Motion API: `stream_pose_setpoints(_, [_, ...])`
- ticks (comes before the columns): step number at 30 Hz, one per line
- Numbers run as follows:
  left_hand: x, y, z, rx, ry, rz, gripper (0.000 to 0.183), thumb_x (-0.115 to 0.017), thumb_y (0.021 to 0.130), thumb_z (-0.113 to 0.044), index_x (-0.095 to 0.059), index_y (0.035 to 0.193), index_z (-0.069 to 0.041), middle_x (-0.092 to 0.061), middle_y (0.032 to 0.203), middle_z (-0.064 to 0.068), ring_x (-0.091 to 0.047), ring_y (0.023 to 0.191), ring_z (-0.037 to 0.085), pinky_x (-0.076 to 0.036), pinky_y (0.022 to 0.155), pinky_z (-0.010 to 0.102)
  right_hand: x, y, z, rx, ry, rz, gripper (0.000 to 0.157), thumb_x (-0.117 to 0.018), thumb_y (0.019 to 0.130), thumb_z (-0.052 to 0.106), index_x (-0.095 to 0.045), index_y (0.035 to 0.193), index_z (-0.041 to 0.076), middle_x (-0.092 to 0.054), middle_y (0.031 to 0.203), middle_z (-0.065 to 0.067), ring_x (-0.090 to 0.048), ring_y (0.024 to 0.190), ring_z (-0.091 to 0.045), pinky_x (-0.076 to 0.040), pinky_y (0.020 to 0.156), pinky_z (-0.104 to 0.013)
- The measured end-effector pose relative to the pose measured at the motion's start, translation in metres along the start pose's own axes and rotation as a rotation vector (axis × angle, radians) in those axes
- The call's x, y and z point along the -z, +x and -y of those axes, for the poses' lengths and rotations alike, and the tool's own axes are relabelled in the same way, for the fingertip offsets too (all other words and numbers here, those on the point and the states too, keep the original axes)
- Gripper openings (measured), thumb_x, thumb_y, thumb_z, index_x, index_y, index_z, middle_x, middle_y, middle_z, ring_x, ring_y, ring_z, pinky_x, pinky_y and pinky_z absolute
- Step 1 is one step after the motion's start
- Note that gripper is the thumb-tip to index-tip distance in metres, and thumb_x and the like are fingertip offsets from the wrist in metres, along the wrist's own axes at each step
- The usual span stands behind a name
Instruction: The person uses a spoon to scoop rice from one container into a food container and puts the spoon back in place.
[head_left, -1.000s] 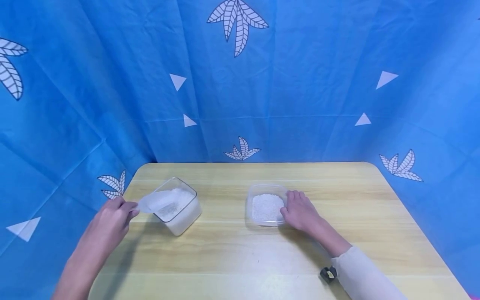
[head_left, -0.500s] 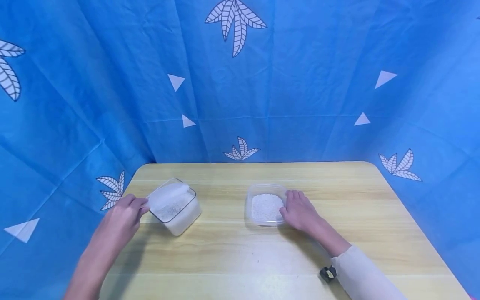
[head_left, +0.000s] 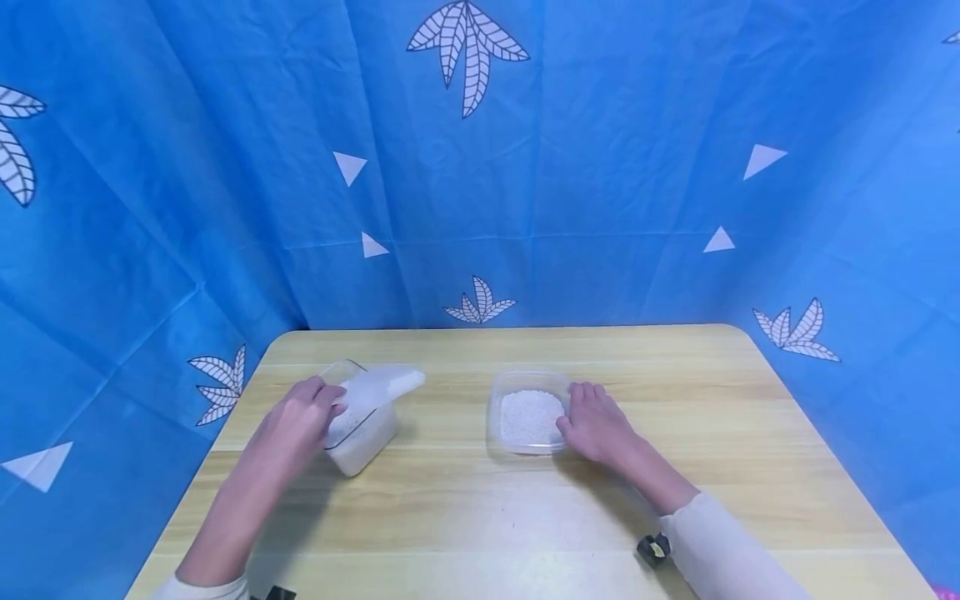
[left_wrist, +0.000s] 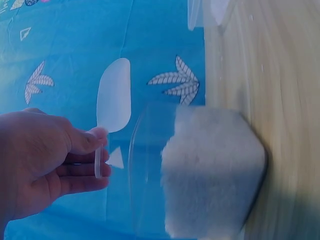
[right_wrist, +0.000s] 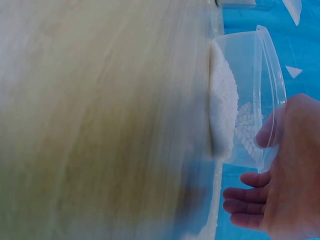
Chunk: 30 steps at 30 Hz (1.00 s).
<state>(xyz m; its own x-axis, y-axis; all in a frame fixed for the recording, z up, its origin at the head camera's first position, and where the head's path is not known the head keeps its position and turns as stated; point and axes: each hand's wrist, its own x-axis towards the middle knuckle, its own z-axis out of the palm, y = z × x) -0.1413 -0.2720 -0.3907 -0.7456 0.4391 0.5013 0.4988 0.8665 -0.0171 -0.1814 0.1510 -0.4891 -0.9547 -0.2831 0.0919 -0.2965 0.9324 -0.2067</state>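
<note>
My left hand (head_left: pixel 300 421) pinches the handle of a translucent plastic scoop (head_left: pixel 378 385) over a clear square container (head_left: pixel 367 446). A white load shows at the scoop's tip, which reaches past the container's right side. In the left wrist view, thumb and fingers close round the scoop's thin handle, and fine white grains (left_wrist: pixel 212 175) fill much of the container. My right hand (head_left: pixel 600 425) grips the right rim of a low clear plastic box (head_left: pixel 528 381), thumb at the rim and fingers along the outside. White grains (right_wrist: pixel 223 105) lie in a mound on its bottom.
Both containers stand on a light wooden table (head_left: pixel 450 508), the square one left and the low box near the middle, with a stretch of tabletop between them. A blue curtain (head_left: pixel 600 167) with leaf prints hangs behind and on both sides.
My left hand has swung the scoop rightward and up from inside the square container, and white grains now show at its tip. The right hand keeps its grip on the low box.
</note>
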Motion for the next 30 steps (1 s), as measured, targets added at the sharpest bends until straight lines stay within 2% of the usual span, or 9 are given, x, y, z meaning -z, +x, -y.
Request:
stream_pose_setpoints(2, [-0.003, 0.005, -0.004, -0.027, 0.002, 0.0, 0.03, -0.072, 0.072, -0.006, -0.062, 0.098, 0.003, -0.053, 0.082, 0.013, -0.052, 0.076, 0.025, -0.051, 0.067, 0.039, 0.0, 0.0, 0.0, -0.002, 0.002, 0.0, 0.055, -0.043, 0.086, 0.029, -0.035, 0.123, -0.011, -0.043, 0.112, -0.022, -0.037, 0.104, -0.033, -0.033, 0.091, -0.043])
stream_pose_setpoints(9, [-0.014, 0.02, -0.018, -0.107, -0.03, -0.064, 0.025, -0.068, 0.074, -0.005, -0.063, 0.097, 0.004, -0.055, 0.084, 0.012, -0.052, 0.077, 0.025, -0.05, 0.067, 0.037, -0.001, 0.0, 0.0, -0.01, 0.003, 0.001, 0.053, -0.043, 0.086, 0.029, -0.036, 0.122, -0.01, -0.044, 0.111, -0.021, -0.039, 0.101, -0.032, -0.035, 0.088, -0.042])
stream_pose_setpoints(15, [-0.025, 0.034, -0.032, -0.097, -0.067, -0.035, 0.024, -0.067, 0.077, -0.007, -0.063, 0.099, 0.002, -0.055, 0.087, 0.011, -0.051, 0.081, 0.024, -0.05, 0.068, 0.034, 0.0, 0.0, -0.001, -0.016, 0.0, 0.003, 0.055, -0.042, 0.086, 0.029, -0.035, 0.123, -0.01, -0.043, 0.112, -0.022, -0.038, 0.102, -0.032, -0.035, 0.088, -0.042])
stream_pose_setpoints(19, [-0.032, 0.04, -0.041, -0.114, -0.067, -0.022, 0.023, -0.063, 0.08, -0.007, -0.061, 0.102, 0.001, -0.053, 0.089, 0.01, -0.049, 0.084, 0.022, -0.049, 0.071, 0.033, 0.002, 0.0, 0.0, -0.012, -0.001, 0.008, 0.055, -0.042, 0.086, 0.03, -0.035, 0.123, -0.01, -0.043, 0.113, -0.022, -0.038, 0.103, -0.032, -0.035, 0.088, -0.043])
stream_pose_setpoints(30, [-0.06, 0.05, -0.063, -0.238, -0.045, -0.02, 0.022, -0.059, 0.085, -0.011, -0.059, 0.104, 0.001, -0.053, 0.094, 0.011, -0.048, 0.088, 0.022, -0.048, 0.073, 0.029, 0.004, -0.001, 0.0, -0.001, -0.019, 0.003, 0.052, -0.041, 0.086, 0.028, -0.037, 0.12, -0.011, -0.044, 0.109, -0.021, -0.039, 0.101, -0.032, -0.035, 0.087, -0.042])
